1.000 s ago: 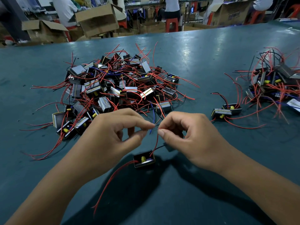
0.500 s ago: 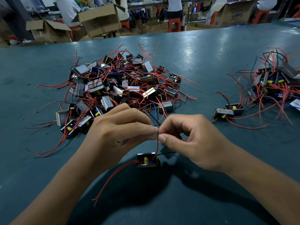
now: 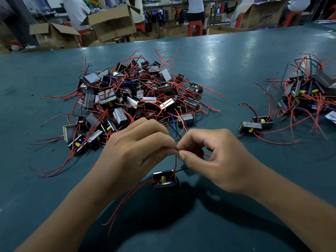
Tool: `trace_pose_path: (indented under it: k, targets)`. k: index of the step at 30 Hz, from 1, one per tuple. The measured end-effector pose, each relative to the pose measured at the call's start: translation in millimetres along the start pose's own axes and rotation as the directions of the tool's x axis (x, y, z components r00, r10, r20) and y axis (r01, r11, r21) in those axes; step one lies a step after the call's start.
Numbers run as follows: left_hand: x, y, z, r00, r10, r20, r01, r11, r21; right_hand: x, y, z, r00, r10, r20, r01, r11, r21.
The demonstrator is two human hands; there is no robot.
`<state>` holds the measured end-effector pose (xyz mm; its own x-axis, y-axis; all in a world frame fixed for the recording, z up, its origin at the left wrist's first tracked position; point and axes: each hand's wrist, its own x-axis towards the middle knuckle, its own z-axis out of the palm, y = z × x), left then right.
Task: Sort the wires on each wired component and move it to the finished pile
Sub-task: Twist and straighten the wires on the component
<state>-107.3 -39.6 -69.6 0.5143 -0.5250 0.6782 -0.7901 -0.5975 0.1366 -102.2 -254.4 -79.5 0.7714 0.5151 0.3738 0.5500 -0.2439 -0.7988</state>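
Wired component: left hand and right hand still pinching its red wire, seemingly mid-sort, unmoved.

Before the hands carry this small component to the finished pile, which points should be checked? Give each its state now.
1. Left hand pinches the thin red wire: ok.
2. Right hand pinches the same wire: ok.
3. Small black wired component rests on the teal table, not lifted: ok.
4. Its wires are sorted: cannot tell; two red leads trail loose toward the left.
5. Smaller tangled pile of components at far right is in view, path open: ok.
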Motion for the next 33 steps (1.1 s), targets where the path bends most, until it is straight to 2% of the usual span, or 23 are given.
trace_pose_path:
  k: [4, 7, 10, 12, 14, 19, 23, 28, 31, 33]
  targets:
    - [2.8, 5.0, 0.3, 0.989, -0.127, 0.071, 0.133, 0.987, -0.088, 0.2, -2.2, 1.0, 0.999, -0.034, -0.035, 0.032, 0.997, -0.066]
    - [3.6, 9.8, 0.2, 0.956, -0.259, 0.137, 0.284, 0.933, -0.222, 0.4, -2.8, 1.7, 0.996, -0.067, -0.062, 0.058, 0.990, -0.129]
    - [2.3, 15.4, 2.9, 0.871, -0.439, 0.222, 0.492, 0.777, -0.393, 0.4, -2.5, 2.2, 0.994, -0.079, -0.081, 0.065, 0.983, -0.170]
    - [1.7, 16.8, 4.2, 0.812, -0.521, 0.262, 0.581, 0.677, -0.452, 0.4, -2.8, 2.9, 0.993, -0.083, -0.086, 0.066, 0.979, -0.191]
    - [2.0, 16.6, 3.1, 0.792, -0.543, 0.279, 0.606, 0.649, -0.460, 0.8, -3.0, 3.6, 0.993, -0.079, -0.091, 0.060, 0.980, -0.192]
    - [2.4, 19.2, -1.9, 0.811, -0.507, 0.292, 0.585, 0.716, -0.380, 1.2, -3.8, 3.8, 0.994, -0.057, -0.095, 0.040, 0.984, -0.172]
    - [5.2, 23.2, -3.0, 0.769, -0.546, 0.333, 0.640, 0.662, -0.391, 1.4, -4.2, 4.7, 0.993, -0.068, -0.097, 0.048, 0.980, -0.192]
    - [4.3, 26.3, -3.3, 0.672, -0.637, 0.377, 0.733, 0.500, -0.461, 1.0, -3.7, 8.6, 0.994, -0.067, -0.088, 0.048, 0.979, -0.200]
    - [4.3, 27.8, -2.7, 0.654, -0.655, 0.379, 0.748, 0.486, -0.451, 0.9, -2.8, 10.8, 0.995, -0.060, -0.084, 0.042, 0.978, -0.205]
    - [5.4, 28.6, -3.6, 0.674, -0.645, 0.361, 0.735, 0.532, -0.420, 1.1, -2.6, 11.4, 0.994, -0.059, -0.087, 0.039, 0.976, -0.214]
